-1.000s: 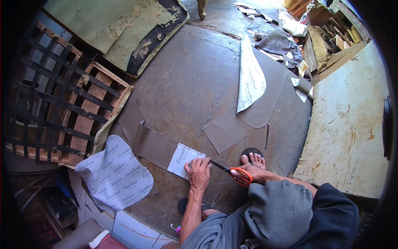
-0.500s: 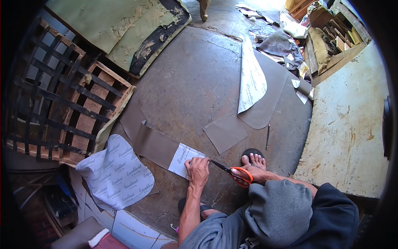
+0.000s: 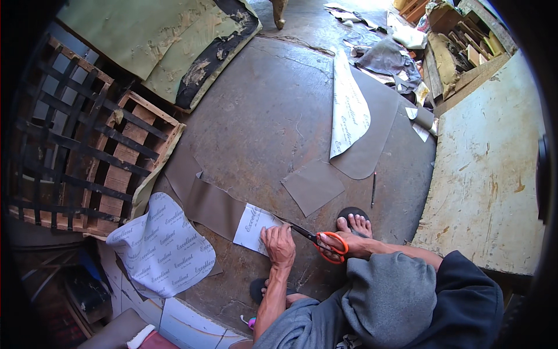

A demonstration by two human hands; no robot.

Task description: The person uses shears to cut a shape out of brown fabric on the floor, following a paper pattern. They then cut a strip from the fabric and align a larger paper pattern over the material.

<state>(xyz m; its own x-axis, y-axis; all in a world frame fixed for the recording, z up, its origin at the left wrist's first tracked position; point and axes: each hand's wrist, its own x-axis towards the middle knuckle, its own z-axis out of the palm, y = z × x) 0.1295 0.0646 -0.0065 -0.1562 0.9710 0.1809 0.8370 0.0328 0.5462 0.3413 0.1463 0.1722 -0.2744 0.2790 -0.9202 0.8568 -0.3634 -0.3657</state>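
Note:
A strip of brown upholstery material lies on the floor, its near right end folded over to show a white printed backing. My left hand has its fingers curled onto this folded end, holding it at the right edge. My right hand is closed round the orange handles of a pair of scissors. Their dark blades point left and reach the far right corner of the folded end, just beyond my left fingers. Whether the tips have material between them is too small to tell.
A loose brown piece, a pencil and a larger part-folded brown sheet lie ahead. White-backed material sits left. A webbed wooden frame stands far left, a pale worn board right, scraps at far right.
The scissors have moved slightly left and up, their blades now at the folded end's far corner. My left hand has shifted slightly down, away from that corner.

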